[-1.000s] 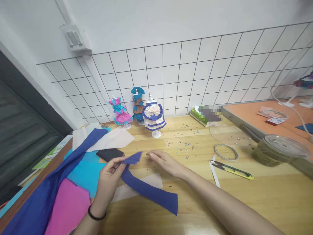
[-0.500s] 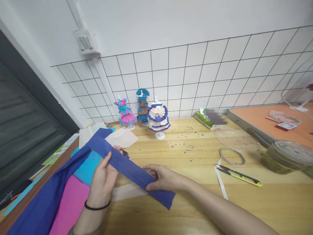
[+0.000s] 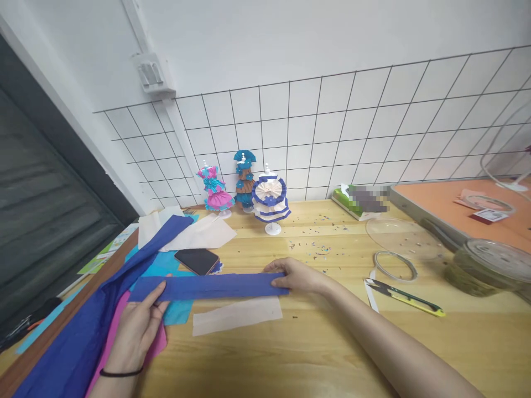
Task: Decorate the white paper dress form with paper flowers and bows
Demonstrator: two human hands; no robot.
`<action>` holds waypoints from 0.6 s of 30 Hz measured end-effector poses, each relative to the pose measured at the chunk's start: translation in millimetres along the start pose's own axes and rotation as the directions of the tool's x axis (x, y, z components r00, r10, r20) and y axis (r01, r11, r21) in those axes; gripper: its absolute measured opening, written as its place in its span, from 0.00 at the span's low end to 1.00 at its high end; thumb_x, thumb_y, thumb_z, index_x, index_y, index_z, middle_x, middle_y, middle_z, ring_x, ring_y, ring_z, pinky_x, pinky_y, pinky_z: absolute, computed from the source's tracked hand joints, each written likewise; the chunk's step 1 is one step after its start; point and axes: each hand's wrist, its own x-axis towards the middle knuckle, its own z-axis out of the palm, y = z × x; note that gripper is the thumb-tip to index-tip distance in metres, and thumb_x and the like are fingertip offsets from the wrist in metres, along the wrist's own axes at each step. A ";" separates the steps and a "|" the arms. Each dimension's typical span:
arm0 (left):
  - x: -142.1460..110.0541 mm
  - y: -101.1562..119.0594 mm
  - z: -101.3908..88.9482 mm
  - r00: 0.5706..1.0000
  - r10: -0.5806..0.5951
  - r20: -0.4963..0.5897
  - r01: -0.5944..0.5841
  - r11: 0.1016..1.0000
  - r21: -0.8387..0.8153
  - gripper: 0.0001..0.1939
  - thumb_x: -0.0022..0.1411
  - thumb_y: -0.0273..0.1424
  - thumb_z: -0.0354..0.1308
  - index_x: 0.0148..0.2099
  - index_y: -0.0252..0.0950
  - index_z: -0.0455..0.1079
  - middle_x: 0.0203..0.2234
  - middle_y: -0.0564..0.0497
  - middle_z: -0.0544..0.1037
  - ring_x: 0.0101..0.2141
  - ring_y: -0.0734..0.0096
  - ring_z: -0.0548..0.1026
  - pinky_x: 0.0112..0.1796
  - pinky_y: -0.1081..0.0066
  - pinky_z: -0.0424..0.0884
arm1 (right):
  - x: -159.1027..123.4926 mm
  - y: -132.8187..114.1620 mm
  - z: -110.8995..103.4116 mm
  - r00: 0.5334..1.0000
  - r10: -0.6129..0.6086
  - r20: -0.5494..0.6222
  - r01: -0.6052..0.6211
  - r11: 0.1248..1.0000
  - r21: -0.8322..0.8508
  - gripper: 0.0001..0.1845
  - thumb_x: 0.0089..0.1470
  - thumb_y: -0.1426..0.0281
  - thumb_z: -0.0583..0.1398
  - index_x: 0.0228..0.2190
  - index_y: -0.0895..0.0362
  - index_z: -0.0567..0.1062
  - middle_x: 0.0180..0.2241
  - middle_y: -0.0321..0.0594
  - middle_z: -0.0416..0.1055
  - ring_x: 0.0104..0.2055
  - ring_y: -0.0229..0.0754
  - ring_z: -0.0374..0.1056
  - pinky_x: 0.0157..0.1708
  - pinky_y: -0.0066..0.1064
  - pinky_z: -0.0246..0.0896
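Blue strip point(image 3: 226, 286) held at both ends

Head view: The strip extends straight from left to right, broad face up, on the near side of the phone point(image 3: 198, 261). Left hand point(image 3: 139, 326): closed on the strip's left end, thumb over the upper face, fingers partly hidden. Right hand point(image 3: 296, 275): pinched on the right end between thumb and fingers. Clearance between strip and counter point(image 3: 323, 354): cannot be determined. A pale strip point(image 3: 236, 316) lies on the counter, just beside the blue one on its near side. A long blue sheet point(image 3: 78, 331) overlaps a turquoise sheet point(image 3: 178, 313) and a magenta sheet point(image 3: 160, 344) at left. Three dressed miniature forms point(image 3: 269, 199) stand upright at the back. Snips point(image 3: 406, 297) lie at right, blades pointing left.
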 end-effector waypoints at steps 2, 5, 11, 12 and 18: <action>2.6 -5.1 -4.2 0.998 -0.046 0.033 0.047 0.999 -0.020 0.05 0.48 0.17 0.59 0.28 0.31 0.70 0.26 0.51 0.76 0.25 0.74 0.76 0.27 0.78 0.75 | 2.3 6.2 0.1 0.998 0.045 -0.033 -0.047 0.997 -0.058 0.18 0.46 0.74 0.59 0.43 0.58 0.71 0.37 0.41 0.72 0.28 0.35 0.68 0.27 0.25 0.62; 5.0 -10.5 -5.0 0.996 -0.059 0.073 0.063 0.997 -0.052 0.07 0.47 0.16 0.59 0.27 0.33 0.70 0.26 0.51 0.77 0.26 0.73 0.76 0.28 0.76 0.76 | 3.5 12.0 -0.2 0.993 0.081 -0.085 -0.091 0.989 -0.117 0.19 0.47 0.76 0.57 0.44 0.60 0.70 0.32 0.40 0.73 0.24 0.34 0.66 0.25 0.24 0.59; 9.5 -9.4 -4.6 0.995 -0.031 0.100 0.035 0.999 -0.035 0.08 0.49 0.17 0.58 0.29 0.34 0.69 0.27 0.54 0.76 0.26 0.75 0.75 0.26 0.75 0.76 | 0.7 11.9 -3.9 0.988 0.117 -0.104 -0.137 0.966 -0.219 0.20 0.47 0.75 0.57 0.45 0.58 0.70 0.30 0.41 0.73 0.24 0.36 0.67 0.26 0.25 0.59; 10.5 -8.4 -5.9 0.996 -0.029 0.085 0.030 1.000 -0.009 0.08 0.49 0.16 0.57 0.30 0.34 0.69 0.27 0.54 0.75 0.25 0.76 0.75 0.26 0.77 0.75 | 0.0 11.1 -4.5 0.987 0.122 -0.103 -0.143 0.962 -0.232 0.20 0.47 0.75 0.57 0.45 0.58 0.70 0.31 0.42 0.73 0.26 0.37 0.67 0.27 0.26 0.59; 19.2 -2.3 -25.3 0.993 0.039 0.113 -0.069 0.962 0.265 0.14 0.45 0.18 0.60 0.36 0.37 0.72 0.32 0.53 0.74 0.26 0.77 0.73 0.21 0.81 0.71 | -5.9 3.2 -6.8 0.987 0.140 -0.078 -0.158 0.939 -0.307 0.23 0.45 0.71 0.60 0.46 0.56 0.70 0.39 0.44 0.72 0.37 0.43 0.69 0.34 0.27 0.61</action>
